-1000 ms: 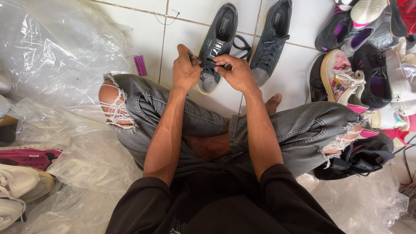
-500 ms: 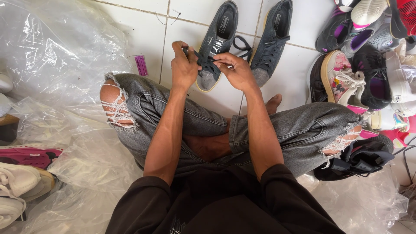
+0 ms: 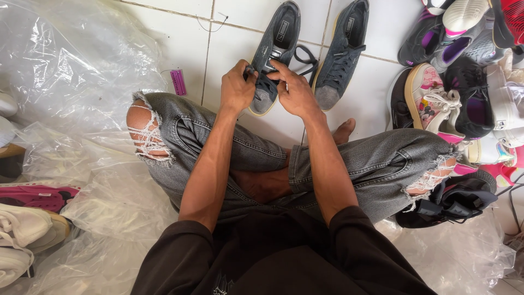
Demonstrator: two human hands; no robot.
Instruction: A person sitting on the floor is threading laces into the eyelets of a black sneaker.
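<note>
On white tiled floor (image 3: 164, 43), between crossed legs in ripped grey jeans (image 3: 240, 153), seated low so everything lies within arm's reach. Just ahead of the shins, a dark grey suede sneaker with pale rubber sole (image 3: 273, 54), toe pointing back toward the body, presumably turned that way to bring the lacing close. Left hand (image 3: 236, 87) curled at the shoe's near side, fingertips pinched on a black lace (image 3: 303, 57) by the eyelets; right hand (image 3: 293, 90) over the vamp, forefinger and thumb closed on the same lacing, steadying the upper. Hard to tell exactly which strand each pinch grips. Loose lace looping out to the right, slack. Matching second grey sneaker (image 3: 341, 54) parked just beside, parallel, laces crossed. Farther right, a heap of mixed coloured trainers (image 3: 464, 71); a black shoe (image 3: 453, 199) by the right knee. To the left, crumpled clear plastic sheeting (image 3: 65, 87), a small purple tag (image 3: 178, 82), and pink and white shoes (image 3: 27, 218).
</note>
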